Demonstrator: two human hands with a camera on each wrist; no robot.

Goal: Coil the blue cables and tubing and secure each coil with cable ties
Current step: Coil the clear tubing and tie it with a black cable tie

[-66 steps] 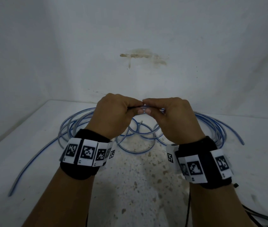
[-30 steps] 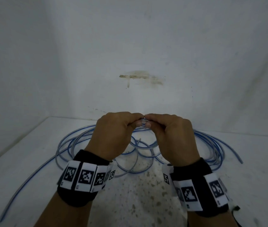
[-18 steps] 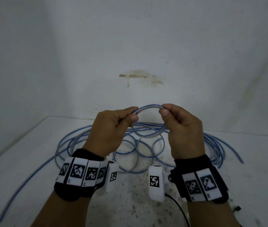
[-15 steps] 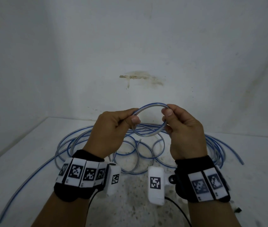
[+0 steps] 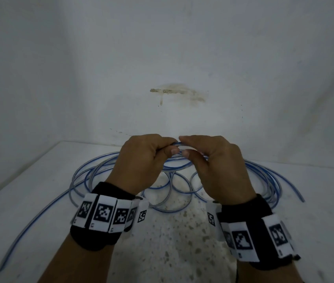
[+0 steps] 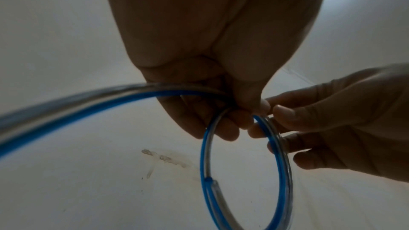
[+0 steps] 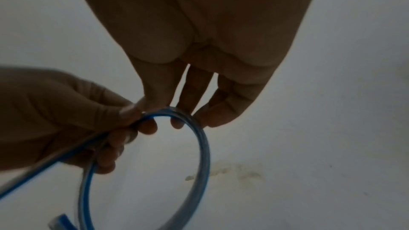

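Blue-striped clear tubing (image 5: 121, 160) lies in loose loops on the white table (image 5: 29, 190). A small coil (image 5: 177, 168) of it is held up between both hands. My left hand (image 5: 172, 148) pinches the coil's top, where the strands cross, with thumb and curled fingers. My right hand (image 5: 184, 146) meets it, thumb and fingertips curled onto the same coil. In the left wrist view the coil (image 6: 282, 172) hangs below the left hand (image 6: 247, 109), with the cut tube end (image 6: 210, 180) lying inside it. In the right wrist view the right fingertips (image 7: 177, 125) hook over the coil (image 7: 203, 146).
The white wall (image 5: 162, 58) with a brown stain (image 5: 174, 92) stands close behind the table. One tubing tail (image 5: 8, 260) runs to the front left, and another end (image 5: 302, 199) lies at the right. A black wire (image 5: 237, 278) hangs by my right forearm.
Half a second ago the hands held the small coil upright and apart. They have now come together and dropped a little, with the coil tipped away beneath them.
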